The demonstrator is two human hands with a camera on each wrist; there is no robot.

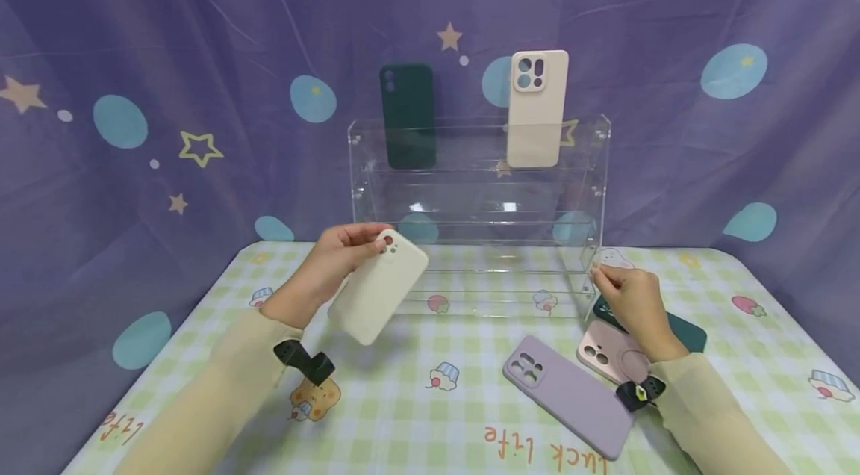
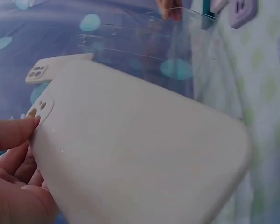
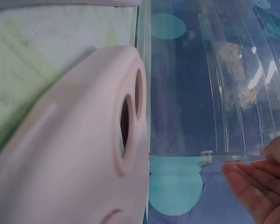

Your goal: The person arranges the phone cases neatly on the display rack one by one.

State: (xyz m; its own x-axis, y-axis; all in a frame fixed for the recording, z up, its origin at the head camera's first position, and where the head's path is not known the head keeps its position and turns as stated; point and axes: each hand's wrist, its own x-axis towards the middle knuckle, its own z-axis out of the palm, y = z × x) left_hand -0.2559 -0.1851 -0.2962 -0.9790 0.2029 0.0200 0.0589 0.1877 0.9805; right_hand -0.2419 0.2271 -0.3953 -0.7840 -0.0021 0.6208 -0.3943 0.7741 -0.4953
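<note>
My left hand [image 1: 329, 266] pinches an off-white phone case [image 1: 383, 287] at its camera end, holding it tilted above the table in front of a clear acrylic display rack [image 1: 484, 199]. The left wrist view shows the thumb beside the camera cutout of this case [image 2: 135, 135]. At the rack's right side panel, my right hand [image 1: 634, 303] grips the edge between thumb and fingers; the right wrist view shows that hand [image 3: 263, 186] on the clear edge. A dark green phone case [image 1: 410, 116] and a cream phone case [image 1: 537, 109] stand on the top tier.
Below my right forearm lie a pink phone case [image 1: 605, 348] and another dark green phone case [image 1: 688, 331], partly hidden. A lilac phone case [image 1: 571, 400] lies nearer. The checked tablecloth [image 1: 403, 415] meets a purple curtain [image 1: 201, 27] behind the rack.
</note>
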